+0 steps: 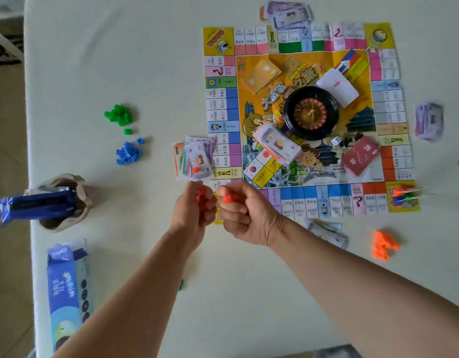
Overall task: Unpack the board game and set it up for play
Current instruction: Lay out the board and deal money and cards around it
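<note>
One blue packet [34, 206] sticks out of a clay cup [68, 223] at the white table's [145, 60] far left. Green houses [118, 116] heaped further in, blue houses [129, 152] just nearer me. Mid-frame I log the left hand [193, 215], fingers curled round a clutch of red houses [202, 196]. The right hand [241, 215] is just beside it, pinching a single red house [227, 198] at thumb and forefinger, above the game board's [334, 200] near-left corner. Board flat on table; roulette wheel [311, 112] at centre, die [335, 141] beside it. Orange houses [383, 245] off its near-right corner.

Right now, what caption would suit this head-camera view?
Left hand and right hand hold red pieces by the game board.
</note>
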